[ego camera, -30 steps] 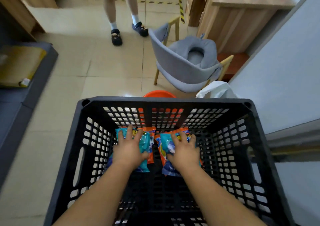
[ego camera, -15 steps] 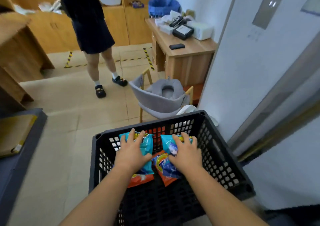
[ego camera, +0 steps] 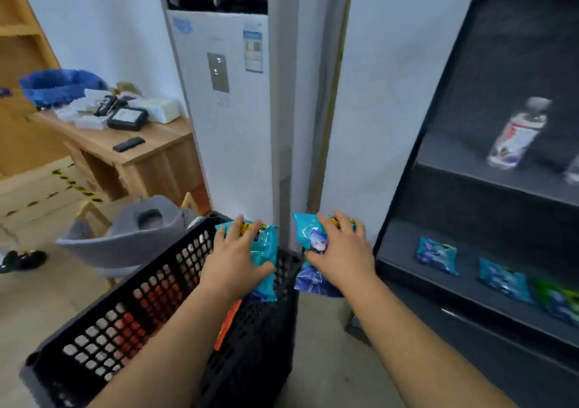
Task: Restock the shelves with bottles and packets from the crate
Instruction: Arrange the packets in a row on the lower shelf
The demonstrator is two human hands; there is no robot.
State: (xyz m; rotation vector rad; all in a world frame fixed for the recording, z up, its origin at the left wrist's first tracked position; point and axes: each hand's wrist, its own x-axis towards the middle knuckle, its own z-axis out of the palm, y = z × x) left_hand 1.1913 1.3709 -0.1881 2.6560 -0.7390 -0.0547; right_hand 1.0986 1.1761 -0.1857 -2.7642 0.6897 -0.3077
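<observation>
So this looks like the carry step: both hands are loaded and out of the black perforated plastic crate (ego camera: 150, 307), heading for the dark shelving unit (ego camera: 470, 213) on the right. The left hand (ego camera: 233, 263) is clamped over a teal glossy snack packet (ego camera: 266, 248), fingers spread across its top, and it hangs right above the crate's far corner. There's an orange packet (ego camera: 227, 326) underneath too, but I can't tell if that one's actually in the grip. The right hand (ego camera: 340, 255) grasps a second teal-and-blue foil packet (ego camera: 315, 244) with a cartoon figure on it, clear of the crate and just beside the shelf frame. The lower shelf has two teal packets (ego camera: 437, 255) and a green one (ego camera: 557, 301) lined up; a clear plastic bottle (ego camera: 517, 133) stands one level up. Next move, I'd guess, is swinging right and laying these flat on the lower shelf beside the matching ones — the left arm has farther to go.
</observation>
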